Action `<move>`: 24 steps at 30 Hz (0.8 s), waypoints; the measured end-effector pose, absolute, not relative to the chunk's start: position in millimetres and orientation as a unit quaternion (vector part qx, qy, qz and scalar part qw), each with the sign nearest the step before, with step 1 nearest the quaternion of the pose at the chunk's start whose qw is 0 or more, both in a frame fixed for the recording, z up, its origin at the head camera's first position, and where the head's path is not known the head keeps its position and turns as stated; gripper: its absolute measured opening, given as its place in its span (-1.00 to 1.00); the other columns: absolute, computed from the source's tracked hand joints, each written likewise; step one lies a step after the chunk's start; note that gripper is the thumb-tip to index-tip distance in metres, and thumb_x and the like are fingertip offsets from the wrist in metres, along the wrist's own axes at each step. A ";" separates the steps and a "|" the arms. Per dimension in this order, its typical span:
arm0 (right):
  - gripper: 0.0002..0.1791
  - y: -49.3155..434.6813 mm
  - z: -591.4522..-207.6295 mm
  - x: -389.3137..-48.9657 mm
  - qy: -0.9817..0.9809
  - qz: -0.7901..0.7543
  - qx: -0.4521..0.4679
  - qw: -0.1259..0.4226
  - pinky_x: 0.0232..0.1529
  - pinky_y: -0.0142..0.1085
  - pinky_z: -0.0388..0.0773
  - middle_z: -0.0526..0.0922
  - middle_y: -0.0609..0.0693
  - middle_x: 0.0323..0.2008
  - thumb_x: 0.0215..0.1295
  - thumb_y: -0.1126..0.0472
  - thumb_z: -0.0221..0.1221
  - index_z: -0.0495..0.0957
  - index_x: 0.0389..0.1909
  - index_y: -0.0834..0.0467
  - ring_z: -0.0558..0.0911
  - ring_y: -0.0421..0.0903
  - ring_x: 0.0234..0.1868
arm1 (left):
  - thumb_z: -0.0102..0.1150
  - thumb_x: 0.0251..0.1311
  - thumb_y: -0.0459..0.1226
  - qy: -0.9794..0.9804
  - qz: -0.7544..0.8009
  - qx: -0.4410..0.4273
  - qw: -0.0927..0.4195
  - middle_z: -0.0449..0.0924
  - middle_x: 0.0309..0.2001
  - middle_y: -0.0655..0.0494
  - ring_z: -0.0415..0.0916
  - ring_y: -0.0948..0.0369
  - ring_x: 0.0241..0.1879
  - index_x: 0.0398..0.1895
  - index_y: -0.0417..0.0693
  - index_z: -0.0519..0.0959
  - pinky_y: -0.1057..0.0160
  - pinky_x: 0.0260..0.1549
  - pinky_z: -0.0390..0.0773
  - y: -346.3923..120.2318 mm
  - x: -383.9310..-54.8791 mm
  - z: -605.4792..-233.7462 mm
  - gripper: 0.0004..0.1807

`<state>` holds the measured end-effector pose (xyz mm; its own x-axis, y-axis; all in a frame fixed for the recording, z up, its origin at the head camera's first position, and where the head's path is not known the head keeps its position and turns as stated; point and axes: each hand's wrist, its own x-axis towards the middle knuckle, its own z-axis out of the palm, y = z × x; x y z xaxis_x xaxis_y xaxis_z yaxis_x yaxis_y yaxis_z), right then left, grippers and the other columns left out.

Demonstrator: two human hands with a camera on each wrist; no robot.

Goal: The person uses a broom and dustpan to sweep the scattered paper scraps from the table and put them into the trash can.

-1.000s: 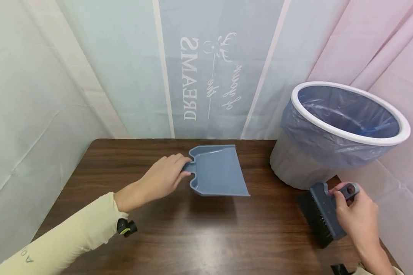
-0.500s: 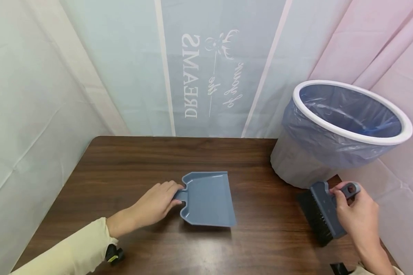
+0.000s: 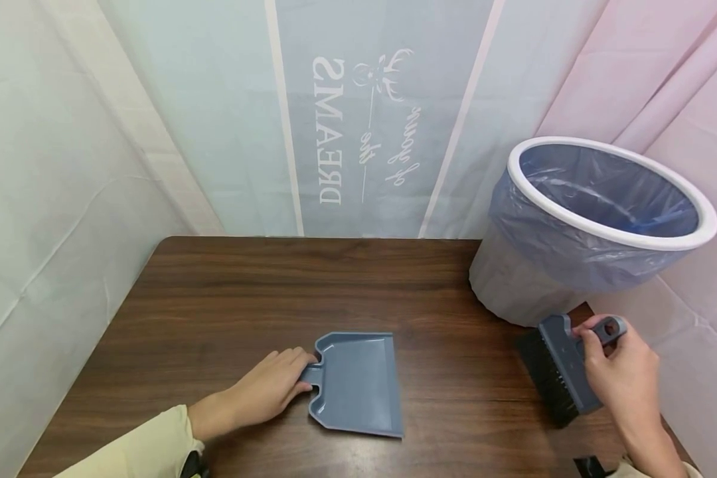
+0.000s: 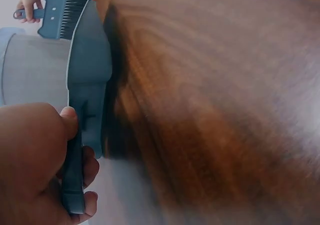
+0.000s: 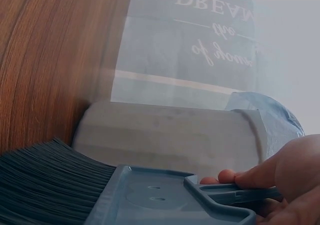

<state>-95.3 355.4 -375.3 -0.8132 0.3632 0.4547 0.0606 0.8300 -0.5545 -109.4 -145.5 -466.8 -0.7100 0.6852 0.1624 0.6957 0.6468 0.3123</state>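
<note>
A blue-grey dustpan [image 3: 361,384] is held by its handle in my left hand [image 3: 263,392], over the near middle of the table. In the left wrist view its handle [image 4: 74,185] runs between thumb and curled fingers, and a dark shadow lies beside the pan. At the right, my right hand [image 3: 624,368] grips the handle of a blue-grey hand brush [image 3: 573,365] with dark bristles. The bristles [image 5: 50,180] point left, toward the wooden surface, in the right wrist view. Whether they touch the wood, I cannot tell.
Behind the brush stands a pale waste bin [image 3: 514,285] with a white rim [image 3: 597,222] and a bluish bag lining it. The dark wooden table [image 3: 311,279] meets printed fabric [image 3: 358,133] at the back, with white fabric [image 3: 48,199] to the left.
My left hand has brought the dustpan nearer to me and slightly left across the table, its open edge still facing right. The right hand and the brush have hardly moved.
</note>
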 end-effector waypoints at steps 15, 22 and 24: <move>-0.94 356.4 -371.6 -94.9 -0.918 0.258 -0.108 0.283 -0.55 -0.49 0.23 0.35 -0.78 -0.52 0.31 0.38 0.21 0.60 -0.24 0.19 0.32 -0.43 -0.64 | 0.13 0.46 -0.11 -0.922 -0.118 -0.369 0.017 0.61 0.00 0.03 0.55 0.11 -0.04 0.22 -0.23 0.51 0.02 -0.12 0.58 -141.4 -104.1 -466.4 -0.56; -0.93 355.6 -372.2 -95.7 -0.917 0.259 -0.099 0.288 -0.57 -0.49 0.22 0.36 -0.80 -0.51 0.30 0.39 0.23 0.61 -0.27 0.17 0.32 -0.43 -0.65 | 0.16 0.44 -0.12 -0.925 -0.124 -0.360 0.006 0.63 0.04 0.01 0.56 0.10 -0.02 0.23 -0.21 0.53 0.00 -0.14 0.59 -140.2 -102.1 -465.0 -0.56; -0.93 355.7 -372.1 -95.5 -0.915 0.262 -0.096 0.292 -0.55 -0.52 0.22 0.37 -0.81 -0.49 0.29 0.40 0.23 0.61 -0.27 0.17 0.32 -0.46 -0.63 | 0.17 0.44 -0.13 -0.925 -0.123 -0.361 0.007 0.63 0.03 0.02 0.56 0.10 -0.04 0.23 -0.21 0.53 0.02 -0.17 0.58 -140.2 -102.7 -465.0 -0.56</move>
<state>-95.5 355.7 -372.1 -0.8108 0.3285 0.4845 0.0216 0.8439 -0.5360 -102.7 -140.2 -465.0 -0.7397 0.6653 0.1010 0.6686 0.7097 0.2220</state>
